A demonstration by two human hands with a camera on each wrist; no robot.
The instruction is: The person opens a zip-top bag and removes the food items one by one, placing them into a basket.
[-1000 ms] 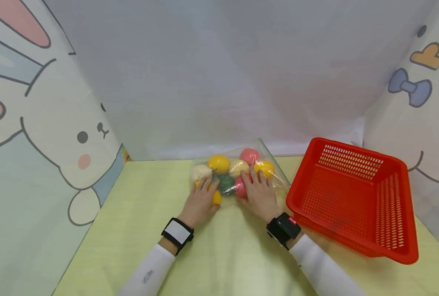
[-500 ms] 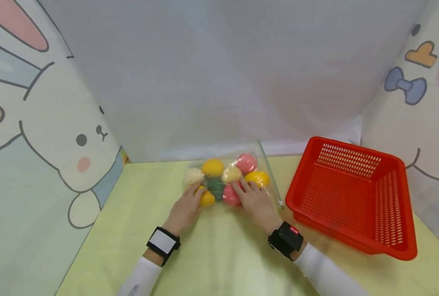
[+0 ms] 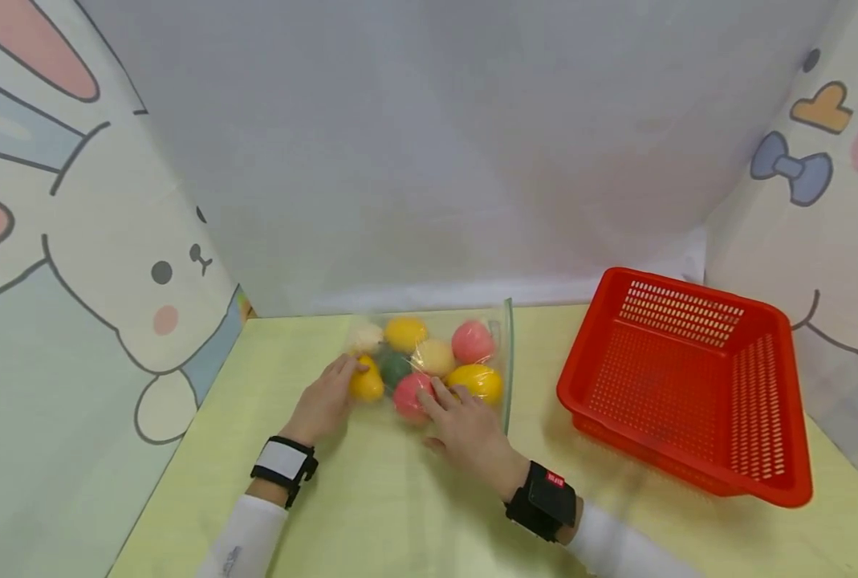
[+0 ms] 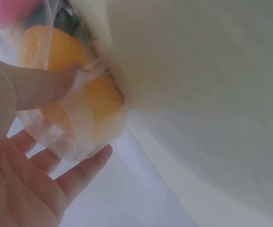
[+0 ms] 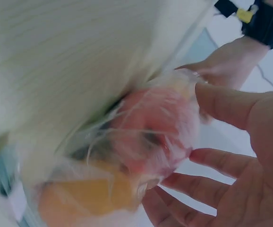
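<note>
A clear zip bag (image 3: 499, 331) lies on the table, its green zip edge facing right. Through the plastic show several toy fruits: yellow ones, two pink ones, a dark green one (image 3: 394, 367) and pale ones. My left hand (image 3: 320, 404) grips the bag's left end around a yellow fruit (image 3: 367, 382); the left wrist view has the thumb over it and the fingers below. With thumb and fingers spread around the near pink fruit (image 3: 412, 395), my right hand (image 3: 472, 441) holds the bag's near side, also seen in the right wrist view.
To the right stands a red perforated plastic basket (image 3: 660, 401) on the pale yellow table (image 3: 392, 514). Behind the table hangs a plain light wall sheet (image 3: 429, 160), with cartoon rabbit panels on both sides.
The bag has slid left and turned, so its slanting zip edge now stands nearly straight. Both hands have moved left with it. The basket has stayed put.
</note>
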